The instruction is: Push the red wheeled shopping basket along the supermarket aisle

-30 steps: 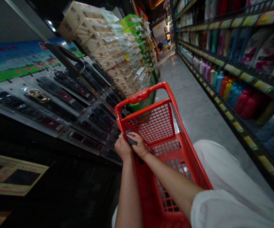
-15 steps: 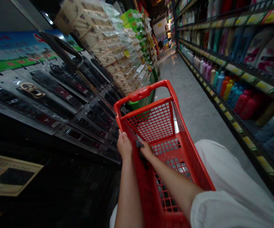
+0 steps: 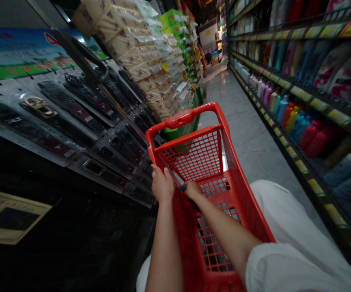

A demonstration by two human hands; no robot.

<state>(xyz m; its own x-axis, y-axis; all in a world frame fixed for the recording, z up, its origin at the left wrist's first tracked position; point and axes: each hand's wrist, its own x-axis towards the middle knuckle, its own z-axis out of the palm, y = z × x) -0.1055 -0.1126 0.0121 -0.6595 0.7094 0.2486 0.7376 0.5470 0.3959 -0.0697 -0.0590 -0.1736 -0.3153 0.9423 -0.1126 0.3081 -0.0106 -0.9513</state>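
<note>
A red plastic shopping basket (image 3: 234, 180) with grid walls stands tilted in front of me, its handle bar at the far end. On the rim of its left wall rests my left hand (image 3: 163, 186), fingers curled over the edge and thumb on top. Inside the basket, close to that same wall, my right hand (image 3: 193, 190) is closed round a dark, slim-handled object (image 3: 182, 187). Its rounded grey-black end pokes out beyond my fist; the remainder is mostly hidden by hand and wrist. The basket's grid floor shows below my right forearm.
Packaged belts (image 3: 68, 105) hang on a display at left. Beyond them rise stacked tissue packs (image 3: 145, 61). Shelves of bottles (image 3: 293, 117) line the right side, with grey floor tiles (image 3: 239, 117) between. My white-trousered knee (image 3: 272, 202) is beside the basket.
My right hand has shifted slightly right, and the dark object has tipped lower. My left hand's thumb has moved away from its fingers. The basket stays in place.
</note>
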